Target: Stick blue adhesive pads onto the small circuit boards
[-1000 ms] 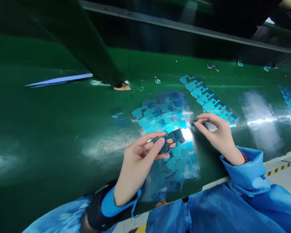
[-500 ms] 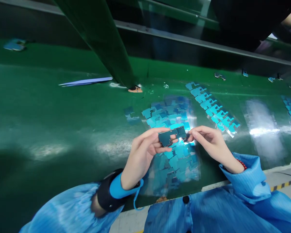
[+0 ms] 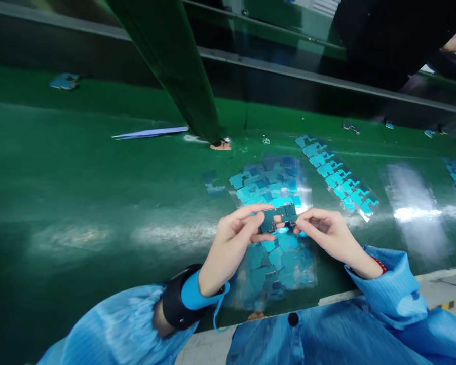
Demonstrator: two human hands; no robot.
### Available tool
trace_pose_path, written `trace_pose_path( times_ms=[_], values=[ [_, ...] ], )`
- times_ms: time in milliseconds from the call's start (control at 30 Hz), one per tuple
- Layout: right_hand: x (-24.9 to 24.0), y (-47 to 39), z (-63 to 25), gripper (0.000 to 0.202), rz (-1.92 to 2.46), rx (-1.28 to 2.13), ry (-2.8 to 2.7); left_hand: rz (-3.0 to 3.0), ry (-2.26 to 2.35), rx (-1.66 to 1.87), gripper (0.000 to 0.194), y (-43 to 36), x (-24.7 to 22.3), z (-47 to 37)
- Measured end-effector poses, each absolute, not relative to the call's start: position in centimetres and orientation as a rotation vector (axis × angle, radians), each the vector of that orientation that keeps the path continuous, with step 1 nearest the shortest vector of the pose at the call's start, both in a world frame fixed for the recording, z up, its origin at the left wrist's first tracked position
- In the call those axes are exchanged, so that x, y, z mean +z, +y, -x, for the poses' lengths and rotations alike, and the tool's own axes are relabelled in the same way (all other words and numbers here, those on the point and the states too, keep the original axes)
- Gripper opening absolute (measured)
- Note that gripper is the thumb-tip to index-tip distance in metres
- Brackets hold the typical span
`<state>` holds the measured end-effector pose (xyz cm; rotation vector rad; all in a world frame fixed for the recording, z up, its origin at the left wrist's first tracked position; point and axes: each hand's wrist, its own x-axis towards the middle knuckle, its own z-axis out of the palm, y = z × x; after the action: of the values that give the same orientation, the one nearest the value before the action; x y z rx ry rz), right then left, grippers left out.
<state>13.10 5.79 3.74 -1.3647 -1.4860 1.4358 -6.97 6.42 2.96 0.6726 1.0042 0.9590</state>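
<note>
A small dark teal circuit board (image 3: 278, 217) is held above the green belt (image 3: 99, 203). My left hand (image 3: 235, 243) grips its left end between thumb and fingers. My right hand (image 3: 325, 230) pinches the board's right end with its fingertips. Directly below the board lies a clear sheet (image 3: 277, 223) covered with several blue stickers. Both wrists wear blue sleeves, and a dark strap circles the left one.
A second strip of blue stickers (image 3: 336, 172) lies to the right of the sheet, and a bare shiny film (image 3: 410, 208) beyond it. Blue tweezers (image 3: 152, 133) rest at the back left. A green post (image 3: 182, 71) slants down to the belt. Small parts dot the far edge.
My right hand has come left from above the sheet and taken hold of the board's right end. The board has lifted slightly, and the view has shifted so the belt's things sit lower and further right.
</note>
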Motion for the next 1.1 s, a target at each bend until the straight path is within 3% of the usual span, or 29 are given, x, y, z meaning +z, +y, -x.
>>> trace_pose_path(
  times_ms=[367,600,867,1000,1100],
  values=[
    [3.5,6.1,-13.3,0.020,1.378,1.473,-1.433,-0.579,0.949,0.908,0.039,7.0,3.0,7.2],
    [3.2,6.3,-13.5,0.020,1.406,1.291,-1.422,-0.869,1.089,0.717,0.015,7.2,2.5,6.9],
    [3.1,6.4,-12.6,0.017,1.283,1.393,-1.429,-0.830,0.918,0.465,0.028,6.7,2.5,6.9],
    [2.9,6.2,-12.6,0.015,1.279,1.279,-1.425,-0.783,1.007,0.723,0.028,6.8,2.6,6.8],
    [2.9,6.0,-12.5,0.029,1.221,1.172,-1.508,-0.702,1.070,0.955,0.034,6.8,2.6,6.6]
  ],
)
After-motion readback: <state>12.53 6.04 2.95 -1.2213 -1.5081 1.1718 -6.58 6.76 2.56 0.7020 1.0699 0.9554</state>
